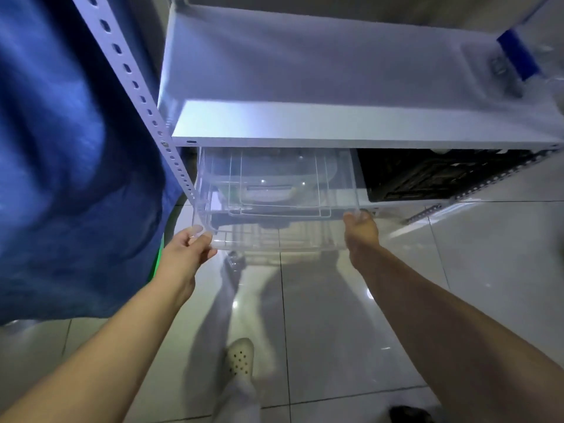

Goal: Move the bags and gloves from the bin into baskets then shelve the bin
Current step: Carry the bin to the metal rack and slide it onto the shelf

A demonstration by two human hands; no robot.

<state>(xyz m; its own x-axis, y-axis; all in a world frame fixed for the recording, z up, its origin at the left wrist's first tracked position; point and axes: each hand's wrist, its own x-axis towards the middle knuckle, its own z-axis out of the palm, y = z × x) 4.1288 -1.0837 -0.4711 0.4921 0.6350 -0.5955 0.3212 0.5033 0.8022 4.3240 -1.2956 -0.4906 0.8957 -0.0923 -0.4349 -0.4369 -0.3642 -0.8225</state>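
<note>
A clear plastic bin (pixel 276 196) sits tilted, partly under the white shelf board (pixel 335 123) of a metal rack, its near edge sticking out toward me. My left hand (pixel 186 254) grips the bin's near left corner. My right hand (pixel 361 230) grips its near right corner. The bin looks empty; through its walls I see only the shelf and floor behind. No bags or gloves are in view.
A black crate (pixel 427 175) stands on the same lower shelf, right of the bin. The rack's perforated white post (pixel 143 96) runs down the left. Blue cloth (pixel 70 148) hangs at the left. A blue-taped clear item (pixel 515 56) lies on the upper shelf. My shoe (pixel 239 358) is on the tiled floor.
</note>
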